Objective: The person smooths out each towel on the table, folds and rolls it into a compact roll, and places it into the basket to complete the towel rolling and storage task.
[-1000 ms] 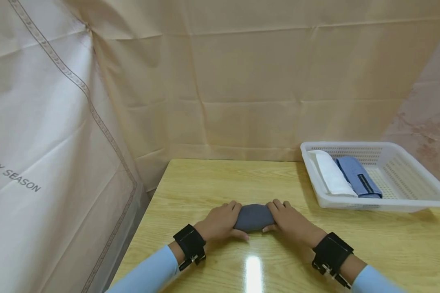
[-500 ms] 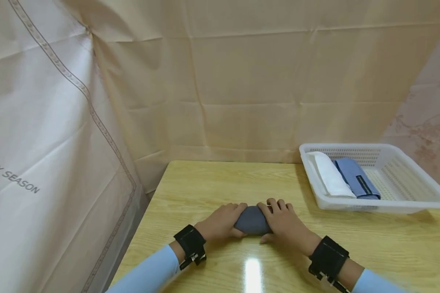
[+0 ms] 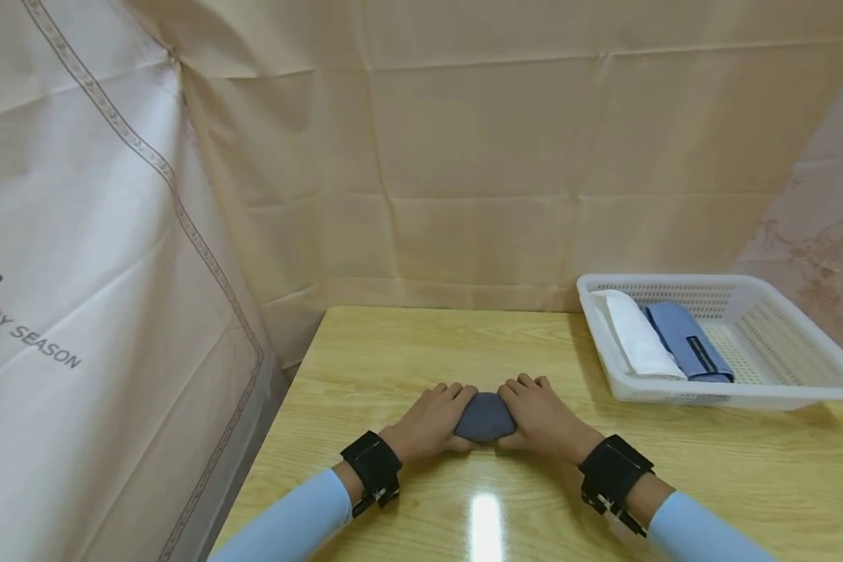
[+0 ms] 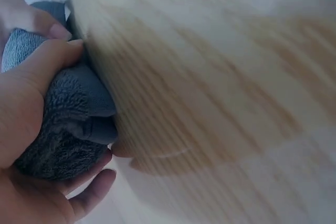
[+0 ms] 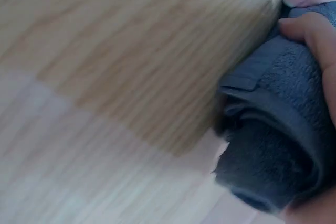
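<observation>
A dark blue-grey towel (image 3: 485, 417), rolled into a thick bundle, lies on the wooden table between both hands. My left hand (image 3: 432, 421) grips its left end, thumb on the near side and fingers over the far side. Around the right end curls my right hand (image 3: 542, 417) in the same way. In the left wrist view the towel (image 4: 68, 114) shows its looped pile and a folded hem. Layers at the roll's end show on the towel (image 5: 273, 140) in the right wrist view, with a thumb pressing it.
A white plastic basket (image 3: 801, 390) stands at the table's right, holding a folded white towel (image 3: 639, 336) and a folded blue towel (image 3: 688, 343) with a dark label. Beige cloth (image 3: 464, 172) hangs behind the wooden table (image 3: 393, 343), and white printed cloth (image 3: 112, 312) hangs at left.
My right hand has shifted left along the towel, its fingers lifting a little and then curling round it again. The hands are closer together, and less of the towel shows between them.
</observation>
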